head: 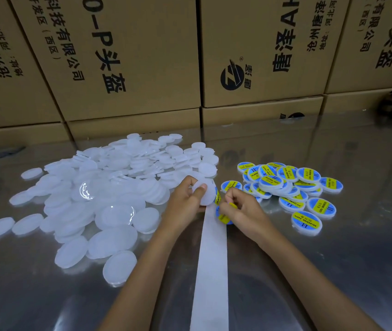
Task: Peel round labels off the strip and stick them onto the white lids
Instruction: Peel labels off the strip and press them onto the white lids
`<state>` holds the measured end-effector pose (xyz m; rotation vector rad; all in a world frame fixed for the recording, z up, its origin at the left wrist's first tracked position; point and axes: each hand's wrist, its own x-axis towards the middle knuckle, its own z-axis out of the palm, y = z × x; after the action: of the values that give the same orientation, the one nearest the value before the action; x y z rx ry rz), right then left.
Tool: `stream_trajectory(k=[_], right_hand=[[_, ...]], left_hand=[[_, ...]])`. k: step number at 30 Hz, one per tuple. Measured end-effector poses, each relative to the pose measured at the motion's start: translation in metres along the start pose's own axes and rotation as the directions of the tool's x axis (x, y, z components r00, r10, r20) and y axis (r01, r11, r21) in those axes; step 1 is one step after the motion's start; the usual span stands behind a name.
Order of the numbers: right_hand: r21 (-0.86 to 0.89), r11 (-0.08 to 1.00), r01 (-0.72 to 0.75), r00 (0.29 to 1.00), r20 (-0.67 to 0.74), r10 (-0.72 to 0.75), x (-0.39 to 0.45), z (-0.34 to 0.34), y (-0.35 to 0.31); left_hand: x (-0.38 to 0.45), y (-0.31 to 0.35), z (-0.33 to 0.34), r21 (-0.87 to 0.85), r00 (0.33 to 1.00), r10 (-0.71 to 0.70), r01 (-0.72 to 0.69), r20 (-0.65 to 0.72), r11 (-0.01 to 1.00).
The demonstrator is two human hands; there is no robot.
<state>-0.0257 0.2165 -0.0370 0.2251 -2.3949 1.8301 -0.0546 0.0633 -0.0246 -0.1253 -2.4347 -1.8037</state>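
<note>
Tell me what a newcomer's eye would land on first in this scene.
First the big heap of plain white lids spread over the left of the shiny table, then the smaller pile of blue-and-yellow labelled lids on the right. Between them the left hand holds a white lid while the right hand pinches a label at the white backing strip.

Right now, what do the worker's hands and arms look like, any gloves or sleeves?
Both are bare: no gloves on the left hand or right hand, no rings, watch or bracelet in view, and no sleeves on either forearm as far as the picture shows. Fingernails are short and unpainted.
</note>
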Motion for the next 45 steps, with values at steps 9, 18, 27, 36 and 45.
stream_trajectory(k=[9, 18, 27, 36, 45], right_hand=[[0.414, 0.908, -0.068, 0.989, -0.093, 0.116, 0.003, -0.011, -0.011], [0.435, 0.900, 0.022, 0.992, -0.120, 0.034, 0.004, -0.007, -0.014], [0.416, 0.902, 0.112, 0.979, -0.203, -0.028, 0.003, -0.002, -0.015], [0.388, 0.912, 0.130, 0.975, -0.218, -0.047, 0.005, -0.002, -0.010], [0.101, 0.977, 0.188, 0.946, -0.287, -0.153, 0.007, 0.000, 0.001]], left_hand=[[-0.006, 0.011, -0.009, -0.336, 0.993, -0.068, 0.033, -0.092, 0.941], [-0.012, 0.025, -0.004, -0.582, 0.978, -0.138, 0.203, 0.154, 0.787], [-0.016, 0.029, 0.000, -0.575, 0.959, -0.051, 0.209, 0.277, 0.791], [-0.017, 0.027, 0.004, -0.500, 0.962, -0.013, 0.154, 0.274, 0.852], [-0.017, 0.029, 0.004, -0.500, 0.961, -0.001, 0.145, 0.278, 0.854]])
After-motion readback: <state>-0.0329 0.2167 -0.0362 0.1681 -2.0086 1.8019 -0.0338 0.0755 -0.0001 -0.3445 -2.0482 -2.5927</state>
